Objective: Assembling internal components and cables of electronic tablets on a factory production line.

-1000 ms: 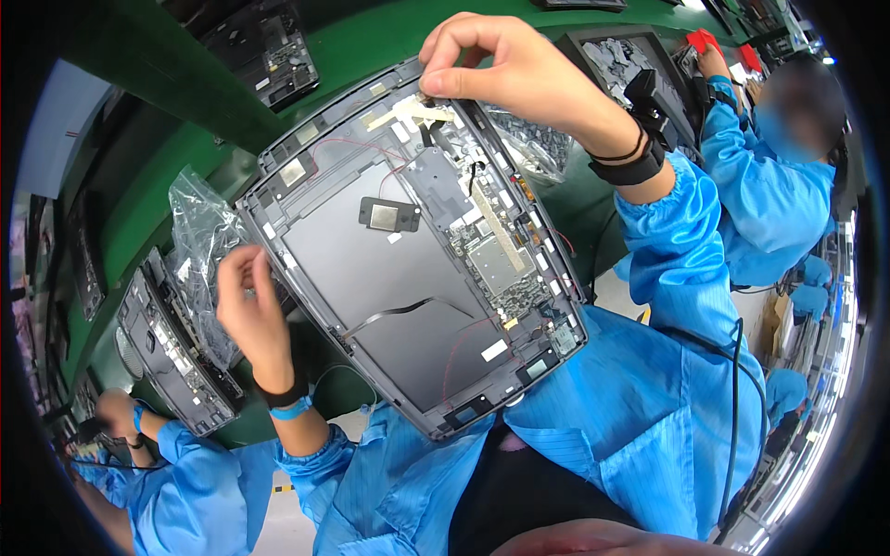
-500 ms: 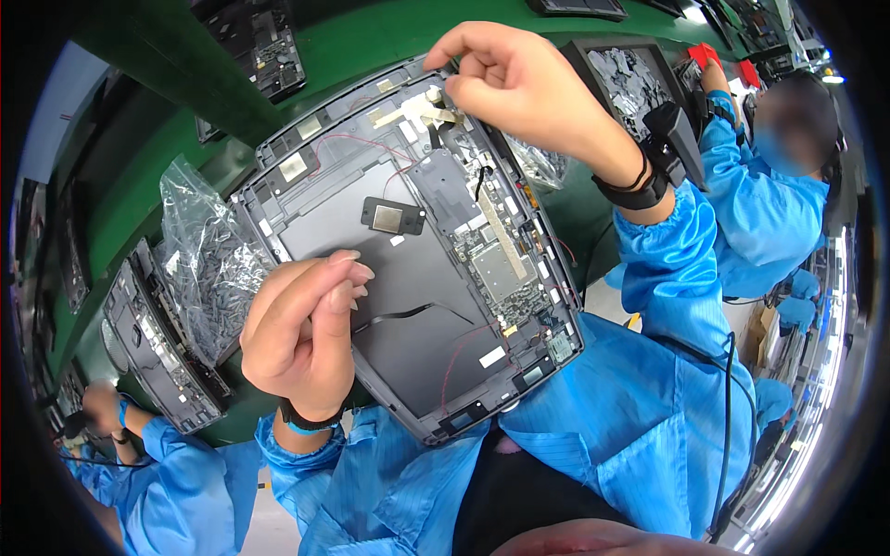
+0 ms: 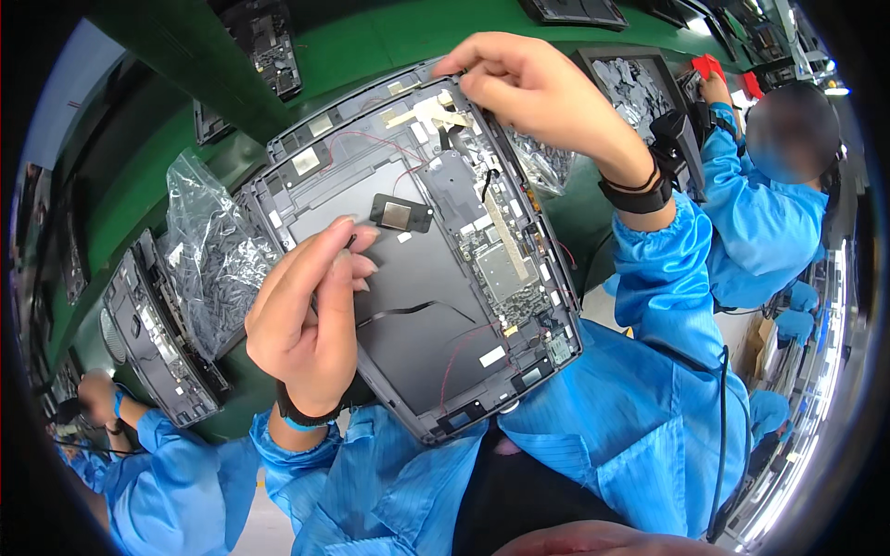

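An opened dark-grey tablet-like housing (image 3: 408, 296) lies tilted in front of me, its circuit board (image 3: 505, 269) bare along the right side. A small black speaker module (image 3: 400, 214) rests inside it, with thin red wires running near it. My right hand (image 3: 533, 93) is at the far corner, thumb and index finger closed about the housing's edge. Over the left part of the housing, my left hand (image 3: 306, 324) pinches a tiny black piece (image 3: 351, 241) between its fingertips. Below those fingers a flat black cable (image 3: 408, 312) lies across the bare panel.
A clear plastic bag (image 3: 209, 269) of small dark parts sits to the left, beside another opened housing (image 3: 158, 334). Beyond my right hand stands a black tray (image 3: 640, 93) of grey pieces. The bench top (image 3: 389, 37) is green. Co-workers in blue sit at both sides.
My left hand has risen slightly and its fingers have turned, showing the tiny black piece. My right hand has shifted a little right and nearer, the housing's far end with it.
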Tool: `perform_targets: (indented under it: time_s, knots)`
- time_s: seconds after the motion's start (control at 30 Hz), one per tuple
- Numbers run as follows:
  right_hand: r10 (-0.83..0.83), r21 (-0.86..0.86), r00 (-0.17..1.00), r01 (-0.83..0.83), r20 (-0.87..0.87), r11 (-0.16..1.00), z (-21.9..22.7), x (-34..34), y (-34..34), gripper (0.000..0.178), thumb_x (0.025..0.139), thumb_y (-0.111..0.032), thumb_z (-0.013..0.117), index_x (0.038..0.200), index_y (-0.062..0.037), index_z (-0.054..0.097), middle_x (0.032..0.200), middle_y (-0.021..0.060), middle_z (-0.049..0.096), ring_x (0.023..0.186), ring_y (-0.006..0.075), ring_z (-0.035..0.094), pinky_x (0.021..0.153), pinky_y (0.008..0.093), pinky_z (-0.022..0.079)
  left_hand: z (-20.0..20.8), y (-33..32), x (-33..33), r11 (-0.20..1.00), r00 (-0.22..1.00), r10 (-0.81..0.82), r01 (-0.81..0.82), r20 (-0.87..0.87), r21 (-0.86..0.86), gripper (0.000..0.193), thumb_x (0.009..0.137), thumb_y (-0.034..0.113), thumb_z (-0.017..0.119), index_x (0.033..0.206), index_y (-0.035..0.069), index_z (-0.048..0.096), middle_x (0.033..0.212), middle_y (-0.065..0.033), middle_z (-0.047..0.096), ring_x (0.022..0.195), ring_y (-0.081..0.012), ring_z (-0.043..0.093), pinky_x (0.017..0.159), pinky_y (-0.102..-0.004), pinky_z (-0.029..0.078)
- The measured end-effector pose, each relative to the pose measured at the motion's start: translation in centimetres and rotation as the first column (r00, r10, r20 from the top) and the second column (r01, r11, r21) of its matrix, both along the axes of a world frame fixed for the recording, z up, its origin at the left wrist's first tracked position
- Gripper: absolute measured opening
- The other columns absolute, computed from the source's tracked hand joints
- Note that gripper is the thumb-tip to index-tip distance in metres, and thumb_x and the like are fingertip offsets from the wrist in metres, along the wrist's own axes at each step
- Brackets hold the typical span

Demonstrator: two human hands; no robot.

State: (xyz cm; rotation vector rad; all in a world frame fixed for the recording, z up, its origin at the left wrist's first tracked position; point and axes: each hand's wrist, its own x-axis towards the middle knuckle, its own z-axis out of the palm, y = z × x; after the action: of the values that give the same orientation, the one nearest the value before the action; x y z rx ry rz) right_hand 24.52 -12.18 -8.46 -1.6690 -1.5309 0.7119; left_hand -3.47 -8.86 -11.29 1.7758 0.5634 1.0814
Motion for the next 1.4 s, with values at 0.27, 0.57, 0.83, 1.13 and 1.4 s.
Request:
perform_targets:
  time_s: [0.27,0.57,0.83,1.13,1.4]
  knots:
    - [-0.089,0.361,0.996,0.086,-0.006,0.929,2.1,-3.8,-1.0,0.016,0.090,-0.008,0.064,0.103,-0.0012,0.070,0.086,0.0010,0.065,0.073,0.0048,0.055,0.064,0.0210,0.043,2.7,0.6,-0.6,0.971,0.991,-0.124,0.132,0.056,-0.198,0.045,0.095,-0.006,0.053,0.139,-0.007,0.042,0.102,-0.0207,0.070,0.085,-0.0181,0.069,0.072,-0.0267,0.057]
    - [0.256,0.326,0.897,-0.136,-0.359,0.936,3.3,-8.3,-3.1,0.016,0.091,-0.005,0.065,0.105,0.0012,0.069,0.099,0.0082,0.067,0.086,0.0114,0.062,0.072,0.0223,0.049,6.0,0.1,0.5,0.896,0.972,-0.216,0.234,0.090,-0.377,0.046,0.097,0.004,0.054,0.139,-0.008,0.039,0.094,-0.0203,0.070,0.080,-0.0231,0.071,0.067,-0.0309,0.059]
    - [0.308,0.325,0.643,-0.097,-0.701,0.941,2.6,-9.8,-3.6,0.017,0.092,-0.005,0.063,0.106,0.0037,0.068,0.093,0.0061,0.068,0.082,0.0091,0.063,0.072,0.0236,0.052,6.5,-0.3,0.2,0.894,0.961,-0.209,0.262,0.180,-0.362,0.040,0.097,0.003,0.056,0.133,-0.007,0.041,0.093,-0.0184,0.069,0.083,-0.0217,0.070,0.069,-0.0288,0.059]
    - [0.279,0.462,0.704,0.077,-0.653,0.884,3.8,-7.3,-3.6,0.017,0.095,-0.009,0.059,0.108,0.0016,0.057,0.101,0.0176,0.069,0.080,0.0144,0.067,0.069,0.0253,0.055,9.3,0.7,-0.3,0.932,0.931,-0.128,0.230,-0.341,0.279,0.040,0.089,-0.004,0.060,0.129,-0.002,0.055,0.090,-0.0098,0.070,0.080,-0.0146,0.068,0.073,-0.0251,0.053]
    - [0.034,0.379,0.988,0.027,-0.153,0.925,1.1,-1.4,-0.3,0.018,0.090,-0.010,0.066,0.103,-0.0004,0.072,0.088,0.0062,0.073,0.071,0.0096,0.063,0.065,0.0242,0.051,9.0,7.0,3.9,0.857,0.768,0.104,0.253,-0.632,0.449,0.018,0.089,0.008,0.062,0.102,-0.002,0.069,0.089,-0.0153,0.071,0.078,-0.0237,0.069,0.071,-0.0316,0.052]
